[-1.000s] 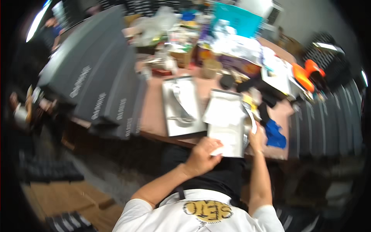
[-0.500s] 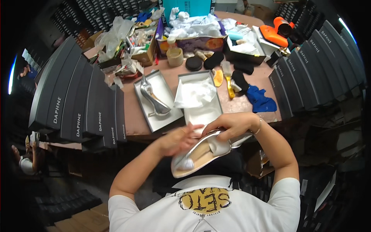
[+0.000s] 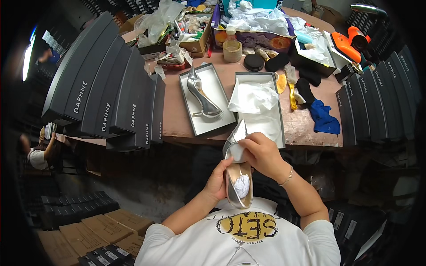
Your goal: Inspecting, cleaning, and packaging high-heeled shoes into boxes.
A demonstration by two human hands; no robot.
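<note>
A silver high-heeled shoe (image 3: pixel 230 186) is held upright in front of my chest, its opening facing up and its pointed end toward the table. Crumpled white paper (image 3: pixel 242 185) sits inside the end near me. My left hand (image 3: pixel 216 181) is closed around the shoe's left side, thumb at the rim. The fingers of my right hand (image 3: pixel 262 154) pinch a pale, flat piece (image 3: pixel 237 153) at the shoe's middle; whether it is part of the shoe I cannot tell. A matching silver shoe (image 3: pixel 202 95) lies on its side in a grey-edged white box (image 3: pixel 209 126) on the table.
Next to that box is an open box part (image 3: pixel 275 133) with white tissue (image 3: pixel 253 98). To its right are a yellow-handled brush (image 3: pixel 293 96) and a blue cloth (image 3: pixel 324 117). Dark shoeboxes (image 3: pixel 91 84) stand in rows at both sides. Filled cartons (image 3: pixel 195 46) line the back.
The shoe has turned from slanting sideways to pointing at the table. My left hand, blurred before, now grips its side. The view has shifted, so the table appears farther right.
</note>
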